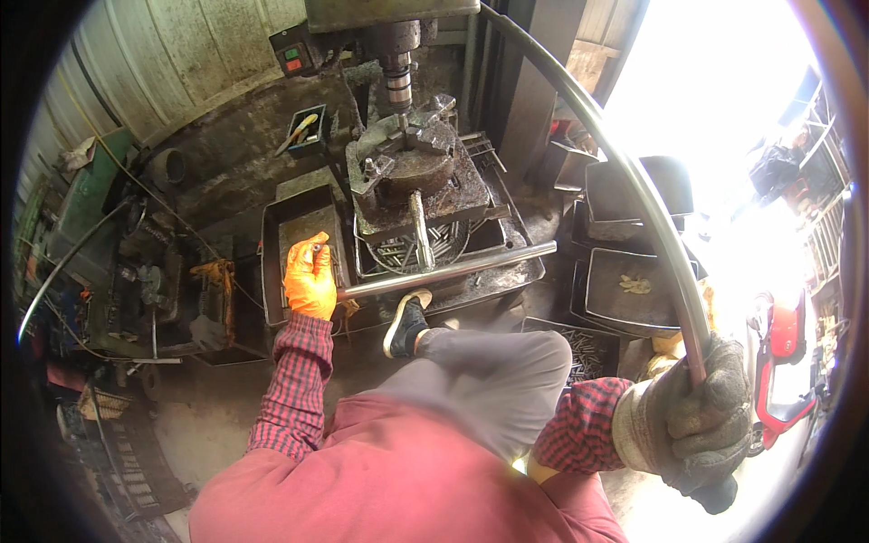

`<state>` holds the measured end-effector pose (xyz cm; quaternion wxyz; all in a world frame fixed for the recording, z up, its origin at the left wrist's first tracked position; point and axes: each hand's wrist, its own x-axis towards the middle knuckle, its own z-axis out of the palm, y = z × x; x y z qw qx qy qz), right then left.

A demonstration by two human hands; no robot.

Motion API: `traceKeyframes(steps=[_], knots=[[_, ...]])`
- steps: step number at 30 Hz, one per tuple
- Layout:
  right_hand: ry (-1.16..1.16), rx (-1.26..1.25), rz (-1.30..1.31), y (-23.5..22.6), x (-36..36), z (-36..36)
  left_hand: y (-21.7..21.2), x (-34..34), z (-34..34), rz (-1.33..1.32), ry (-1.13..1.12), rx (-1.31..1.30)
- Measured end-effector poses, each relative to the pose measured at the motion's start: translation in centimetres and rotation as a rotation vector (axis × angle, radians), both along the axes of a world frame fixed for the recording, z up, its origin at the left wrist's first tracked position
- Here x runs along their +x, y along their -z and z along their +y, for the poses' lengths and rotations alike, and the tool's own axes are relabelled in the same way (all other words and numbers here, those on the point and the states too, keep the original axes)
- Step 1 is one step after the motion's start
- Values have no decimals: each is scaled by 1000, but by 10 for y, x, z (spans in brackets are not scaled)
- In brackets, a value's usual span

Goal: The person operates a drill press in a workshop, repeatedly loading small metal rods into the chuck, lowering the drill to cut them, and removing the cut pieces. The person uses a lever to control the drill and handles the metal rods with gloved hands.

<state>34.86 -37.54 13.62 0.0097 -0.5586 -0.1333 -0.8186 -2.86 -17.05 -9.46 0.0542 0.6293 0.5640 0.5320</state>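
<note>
My left hand (310, 278), in an orange glove, is raised beside the left end of a horizontal metal bar (457, 269). Its fingers are curled in a pinch; a small dark spot shows at the fingertips, too small to name. At the lower right my right hand (701, 416), in a thick grey work glove, is wrapped round the lower end of a long metal lever (634, 172). This lever runs up toward the drill press head (394, 41). Under the drill chuck (398, 81) sits a grimy vise (407, 163), with a metal rod (421, 231) pointing toward me.
A metal bin (272, 258) stands left of the vise. Beneath the vise lie several small metal pins (439, 244); more fill a bin (584, 348) by my knee. Stacked bins (638, 271) stand at right. A switch box (292, 56) hangs near the press. My shoe (406, 326) is below the bar.
</note>
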Motion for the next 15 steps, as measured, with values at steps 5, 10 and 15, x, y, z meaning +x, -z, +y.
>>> traceKeyframes(steps=[5,10,15], knots=[[1,11,79,3,5,-5,4,0,1,-24,14,5],[71,-2,218,22,16,-11,6,-2,3,-50,12,-13],[191,72,402,25,22,-14,6,-1,3,-57,21,4]])
